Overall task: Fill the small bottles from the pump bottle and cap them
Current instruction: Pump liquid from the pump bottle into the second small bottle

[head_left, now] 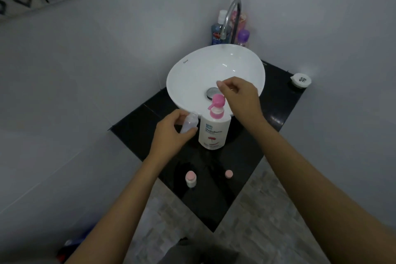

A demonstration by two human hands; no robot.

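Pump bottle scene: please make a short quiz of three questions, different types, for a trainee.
1. True or false: the small bottle in the left hand already has its cap on.
2. What lies loose on the counter near its front edge? A) a pink cap B) a spoon C) a sponge
3. Fill in: the right hand is above the pink ____ of the pump bottle.

Key:
1. False; its top is open.
2. A, the pink cap, right of the capped bottle.
3. Pump.
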